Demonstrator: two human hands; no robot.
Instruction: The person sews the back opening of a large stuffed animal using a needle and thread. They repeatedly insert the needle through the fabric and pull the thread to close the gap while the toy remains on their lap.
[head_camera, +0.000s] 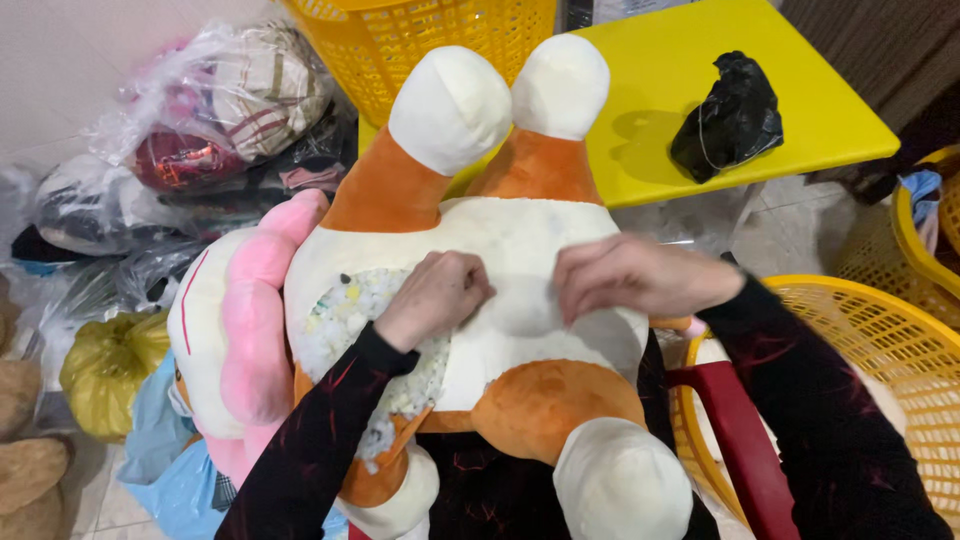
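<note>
Nearest: large plush toy (520, 300), orange and white, lying belly-up across the lap, long axis running from the near limb (620, 485) away toward the two white-tipped limbs (450, 105) pointing at the far worktop.

Open seam on the toy's left flank, crumbled foam stuffing (350, 310) showing, white with flecks of yellow and green; some spilling lower toward the near edge.

Left hand (435, 295): curled into a loose fist, knuckles up, resting at the right border of the opening, fingers tucked down into white fabric. Grip closed on or pressed into the fabric; exact pinch hidden under the knuckles. Forearm in dark patterned sleeve coming up from lower left.

Right hand (635, 275): flatter, fingers bent, fingertips pinching or pressing the white belly fabric just right of the left hand. Small gap between the two hands. Forearm entering from lower right.

Key relation: opening lies left of both hands; left hand nearer, touching its edge; right hand one step further along the belly.

Beside the toy, left: pink and white plush (235, 330), touching it.

Right: red chair arm (735, 430), yellow mesh basket (880, 340).

Far: yellow worktop (690, 70) with black crumpled bag (730, 115); second yellow basket (400, 40); bagged bundles (210, 110) at left.
</note>
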